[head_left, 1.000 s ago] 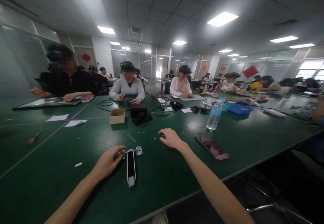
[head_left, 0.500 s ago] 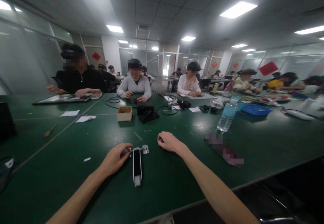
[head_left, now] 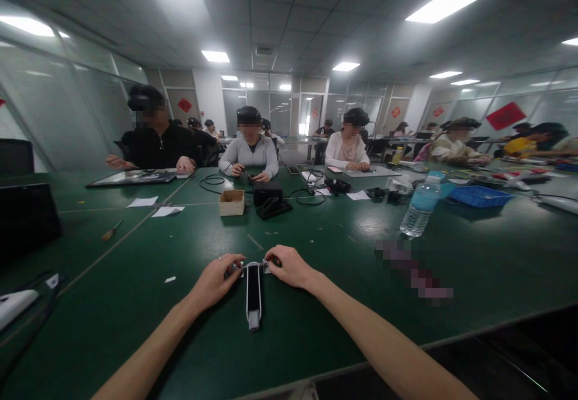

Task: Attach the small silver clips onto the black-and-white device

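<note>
A long black part with a silver frame point(head_left: 253, 294) lies lengthwise on the green table point(head_left: 316, 328) right in front of me. My left hand point(head_left: 215, 281) pinches the left side of its far end, fingers closed on it. My right hand point(head_left: 288, 265) has its fingers curled over the small metal bracket on the right side of that same end. What lies under the fingertips is hidden.
A cardboard box point(head_left: 232, 202), a black device with cables point(head_left: 271, 202) and a water bottle point(head_left: 419, 207) stand further back. A phone point(head_left: 418, 275) lies to the right, a screwdriver point(head_left: 111, 230) and paper slips point(head_left: 156, 206) to the left. Several people sit across the table.
My right hand has drawn back from the open table and closed on the bracket end of the part. My left hand has stayed on the part. The view has turned left.
</note>
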The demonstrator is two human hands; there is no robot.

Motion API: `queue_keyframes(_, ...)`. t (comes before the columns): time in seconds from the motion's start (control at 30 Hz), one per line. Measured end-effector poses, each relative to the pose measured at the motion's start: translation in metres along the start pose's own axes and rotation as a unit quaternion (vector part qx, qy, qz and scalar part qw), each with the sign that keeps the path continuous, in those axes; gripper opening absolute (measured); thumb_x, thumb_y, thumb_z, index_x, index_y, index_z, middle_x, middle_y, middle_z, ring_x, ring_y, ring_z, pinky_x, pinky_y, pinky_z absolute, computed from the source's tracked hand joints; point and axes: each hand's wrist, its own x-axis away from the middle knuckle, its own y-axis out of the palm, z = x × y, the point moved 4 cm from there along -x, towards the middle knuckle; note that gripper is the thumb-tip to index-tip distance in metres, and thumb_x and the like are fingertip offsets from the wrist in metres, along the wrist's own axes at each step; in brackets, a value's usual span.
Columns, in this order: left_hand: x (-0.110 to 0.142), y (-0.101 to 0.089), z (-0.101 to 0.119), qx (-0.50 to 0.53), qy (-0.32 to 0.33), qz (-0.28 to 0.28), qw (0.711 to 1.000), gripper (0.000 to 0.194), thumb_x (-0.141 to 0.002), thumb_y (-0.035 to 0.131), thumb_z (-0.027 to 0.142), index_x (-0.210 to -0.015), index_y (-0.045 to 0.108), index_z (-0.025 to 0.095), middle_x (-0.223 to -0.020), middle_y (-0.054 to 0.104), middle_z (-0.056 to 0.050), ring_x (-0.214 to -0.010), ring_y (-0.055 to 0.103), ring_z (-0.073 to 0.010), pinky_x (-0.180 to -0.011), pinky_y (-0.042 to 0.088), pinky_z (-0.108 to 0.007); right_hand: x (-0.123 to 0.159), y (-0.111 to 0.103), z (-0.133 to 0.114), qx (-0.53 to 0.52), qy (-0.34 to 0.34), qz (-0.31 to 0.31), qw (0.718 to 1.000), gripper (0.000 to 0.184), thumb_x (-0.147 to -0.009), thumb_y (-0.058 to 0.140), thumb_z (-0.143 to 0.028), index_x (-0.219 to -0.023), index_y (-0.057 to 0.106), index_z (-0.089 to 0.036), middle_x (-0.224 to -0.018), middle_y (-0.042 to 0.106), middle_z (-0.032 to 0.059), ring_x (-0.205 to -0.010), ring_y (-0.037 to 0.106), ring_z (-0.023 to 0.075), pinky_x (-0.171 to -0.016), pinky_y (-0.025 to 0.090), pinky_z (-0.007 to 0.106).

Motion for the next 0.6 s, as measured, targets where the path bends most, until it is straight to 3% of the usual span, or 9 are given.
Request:
queue_keyframes(0.3, -0.0017, -0.0009, 0.0002, -0.007, 0.003, 0.007, 1.000, 0.028, -0.086, 0.046, 0.027, -0.108, 0.061, 0.018, -0.093, 0.068, -0.006, -0.076, 0.062, -0.0177, -0.073, 0.049, -0.030, 0.0005, 0.0025, 0.0011, 0.008, -0.012, -0.001, 1.000, 0.009, -0.080, 0.062, -0.014, -0.088, 0.066, -0.015, -0.086, 0.065, 0.0045, -0.081, 0.058, 0.0150, -0.076, 0.045, 0.027)
queue_keyframes(0.6, -0.0058, -0.0012, -0.0023, -0.007, -0.005, -0.005, 1.000, 0.034, -0.085, 0.044, 0.036, -0.108, 0.061, 0.017, -0.092, 0.069, -0.007, -0.075, 0.063, -0.0202, -0.070, 0.050, -0.031, -0.0015, 0.0008, 0.0024, 0.016, -0.004, -0.014, 1.000, 0.011, -0.084, 0.058, -0.019, -0.091, 0.065, -0.013, -0.087, 0.065, 0.0059, -0.082, 0.057, 0.0157, -0.078, 0.045, 0.028)
